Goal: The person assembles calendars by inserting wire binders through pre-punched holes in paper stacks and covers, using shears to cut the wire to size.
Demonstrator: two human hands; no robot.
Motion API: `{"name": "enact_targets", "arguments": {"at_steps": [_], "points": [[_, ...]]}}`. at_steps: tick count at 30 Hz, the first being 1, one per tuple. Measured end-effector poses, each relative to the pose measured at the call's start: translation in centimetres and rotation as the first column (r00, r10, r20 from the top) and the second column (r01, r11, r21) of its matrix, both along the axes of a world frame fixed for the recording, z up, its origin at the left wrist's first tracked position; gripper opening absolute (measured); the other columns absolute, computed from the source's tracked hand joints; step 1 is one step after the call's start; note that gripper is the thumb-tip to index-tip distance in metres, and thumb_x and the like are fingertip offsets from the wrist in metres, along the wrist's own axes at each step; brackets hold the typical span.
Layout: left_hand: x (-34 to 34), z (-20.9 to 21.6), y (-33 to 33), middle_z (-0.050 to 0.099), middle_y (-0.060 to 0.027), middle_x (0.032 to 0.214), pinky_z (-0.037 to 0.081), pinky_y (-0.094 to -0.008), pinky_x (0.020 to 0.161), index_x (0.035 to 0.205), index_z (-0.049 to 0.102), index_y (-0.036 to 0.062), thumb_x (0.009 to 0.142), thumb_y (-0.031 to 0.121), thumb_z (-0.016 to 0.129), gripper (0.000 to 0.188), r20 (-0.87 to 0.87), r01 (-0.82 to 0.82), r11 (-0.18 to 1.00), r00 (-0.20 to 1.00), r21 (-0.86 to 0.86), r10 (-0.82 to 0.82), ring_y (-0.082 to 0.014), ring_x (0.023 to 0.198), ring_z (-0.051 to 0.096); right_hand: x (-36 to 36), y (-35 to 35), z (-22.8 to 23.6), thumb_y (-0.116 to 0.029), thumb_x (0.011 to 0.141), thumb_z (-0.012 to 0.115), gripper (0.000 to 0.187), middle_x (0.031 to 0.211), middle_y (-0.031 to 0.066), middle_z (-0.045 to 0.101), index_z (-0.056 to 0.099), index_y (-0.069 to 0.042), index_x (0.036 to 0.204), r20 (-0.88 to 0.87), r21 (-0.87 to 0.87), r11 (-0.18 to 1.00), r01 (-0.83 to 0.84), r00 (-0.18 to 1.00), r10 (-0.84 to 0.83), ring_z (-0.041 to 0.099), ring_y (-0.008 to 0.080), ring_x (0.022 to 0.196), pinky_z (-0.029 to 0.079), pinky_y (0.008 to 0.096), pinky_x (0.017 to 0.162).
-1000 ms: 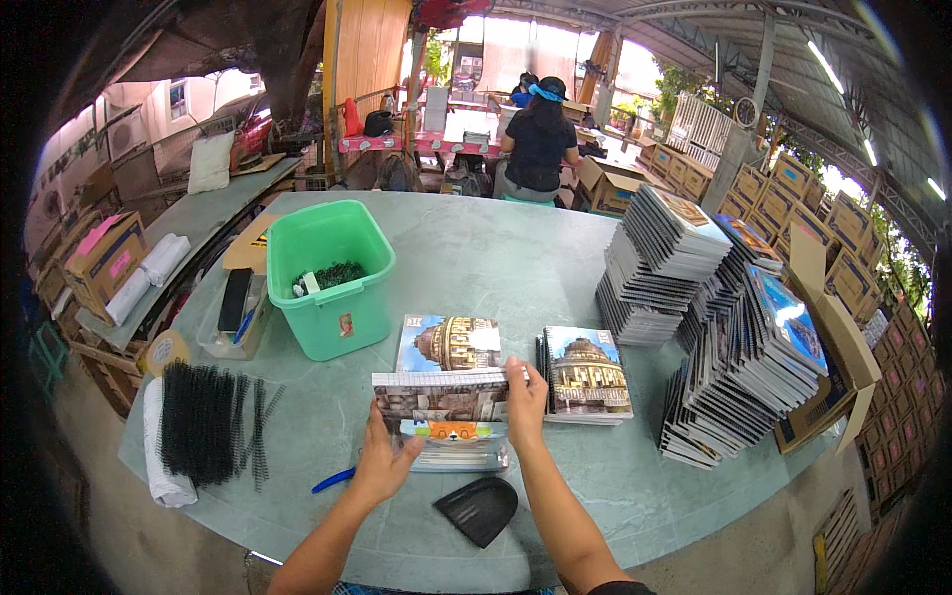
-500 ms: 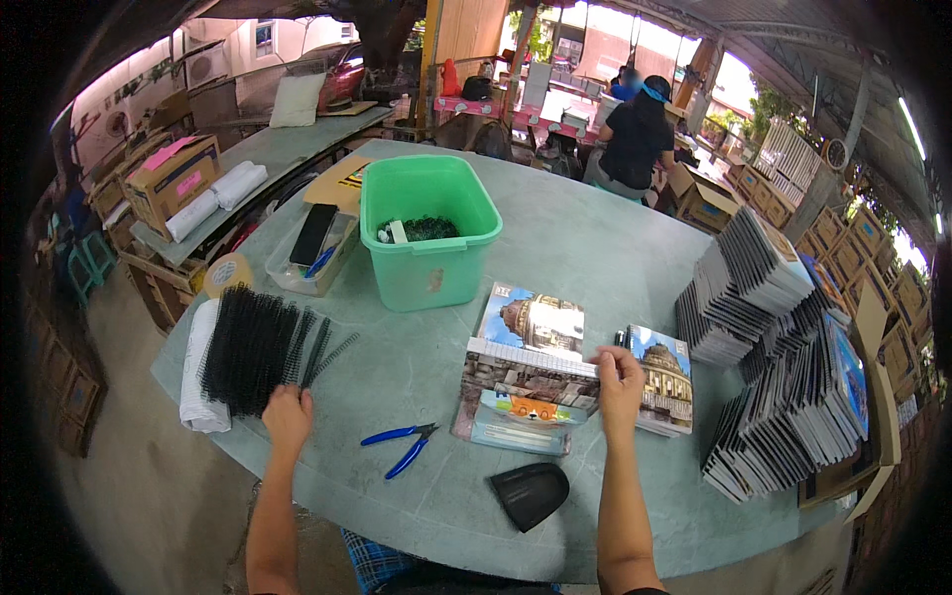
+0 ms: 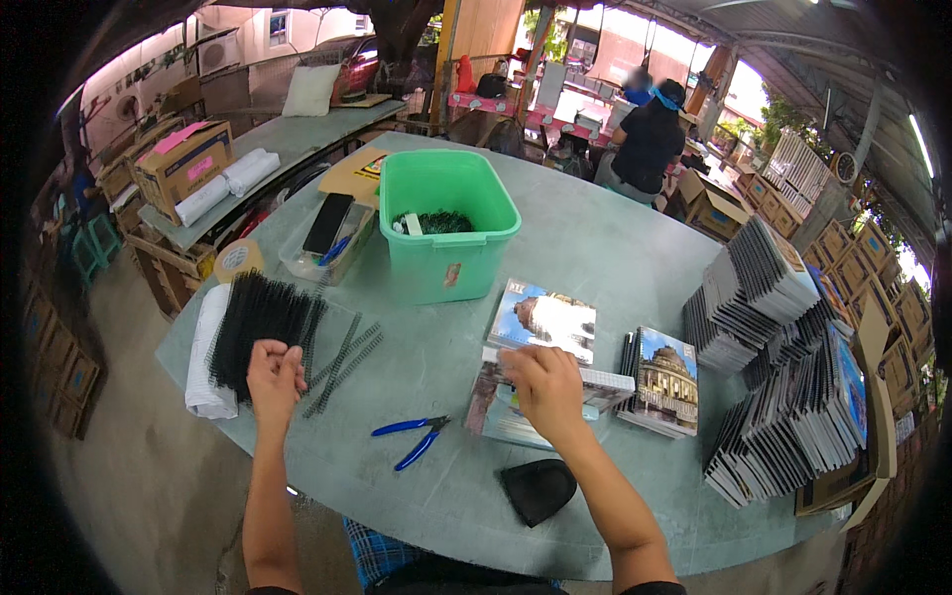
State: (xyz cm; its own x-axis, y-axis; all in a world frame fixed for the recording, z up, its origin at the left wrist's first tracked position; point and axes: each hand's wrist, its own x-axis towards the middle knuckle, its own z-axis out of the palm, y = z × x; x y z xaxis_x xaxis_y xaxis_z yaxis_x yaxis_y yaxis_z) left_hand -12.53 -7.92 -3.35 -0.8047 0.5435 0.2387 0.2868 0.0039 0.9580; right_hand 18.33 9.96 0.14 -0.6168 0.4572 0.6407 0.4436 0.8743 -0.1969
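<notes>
Coils (image 3: 260, 309) (blk, bunched) lie by L hand (image 3: 276, 379), fingers narrow, hold unclear; R hand (image 3: 547, 392), fingers curled, over paper stack (image 3: 607, 387), can't tell if gripping.

Coils (image 3: 260, 332) left, pliers (image 3: 436, 424) between, notebooks (image 3: 666, 379) right

Black coils (image 3: 260, 315) heaped together, white-edged book (image 3: 607, 385) partly hidden

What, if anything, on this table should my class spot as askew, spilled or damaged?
A few loose coils lie slantwise beside the bunched black coils, near the left hand, so they look like strays. The front notebook stack at right looks staggered, its edges uneven. Nothing looks spilled or damaged.
</notes>
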Motion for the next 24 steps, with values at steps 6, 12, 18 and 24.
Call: {"name": "enact_targets", "arguments": {"at_steps": [6, 12, 18, 24], "points": [[3.0, 4.2, 3.3, 0.059, -0.0043, 0.083, 0.045, -0.0216, 0.053, 0.112, 0.055, -0.0003, 0.088, 0.011, 0.056, 0.026, -0.02, 0.169, 0.951, 0.985, 0.259, -0.17, -0.0086, 0.065, 0.055, 1.3, -1.0, -1.5, -0.006, 0.07, 0.06, 0.033, 0.098, 0.0054, 0.061, 0.064, -0.013, 0.103, -0.121, 0.465, 0.885, -0.038, 0.987, 0.106, 0.058, 0.0222, 0.087, 0.044, 0.0327, 0.075], [13.4, 1.9, 8.0, 0.061, -0.0064, 0.076, 0.048, -0.0277, 0.06, 0.137, 0.038, 0.0127, 0.081, 0.009, 0.057, 0.059, 0.083, 0.687, 0.519, 0.639, -0.509, -0.764, -0.0146, 0.062, 0.057, -1.9, 0.1, 0.6, -0.013, 0.068, 0.067, 0.026, 0.078, 0.0088, 0.061, 0.062, -0.008, 0.093, 0.008, -0.003, 1.0, 0.025, 1.0, -0.025, 0.058, 0.025, 0.075, 0.042, 0.0357, 0.064], [12.3, 2.2, 8.7, 0.065, -0.0096, 0.076, 0.047, -0.0284, 0.06, 0.117, 0.058, 0.0056, 0.081, 0.012, 0.063, 0.037, -0.072, 0.563, 0.819, 0.817, -0.115, -0.572, -0.015, 0.064, 0.058, -2.8, 0.1, 1.0, -0.028, 0.063, 0.072, 0.028, 0.068, 0.0095, 0.06, 0.059, -0.008, 0.076, 0.0, -0.056, 0.991, 0.119, 0.993, -0.119, 0.059, 0.0263, 0.068, 0.041, 0.0375, 0.062], [14.3, 3.3, 8.7, 0.064, -0.0116, 0.082, 0.047, -0.0288, 0.06, 0.1, 0.064, 0.0022, 0.082, 0.014, 0.064, 0.022, -0.446, 0.453, 0.887, 0.778, -0.087, -0.442, -0.0193, 0.066, 0.061, -3.6, 0.3, 0.5, -0.034, 0.062, 0.073, 0.032, 0.066, 0.0089, 0.06, 0.056, -0.008, 0.067, -0.019, 0.044, 0.986, 0.158, 0.987, -0.157, 0.059, 0.026, 0.064, 0.04, 0.0367, 0.059]]}}
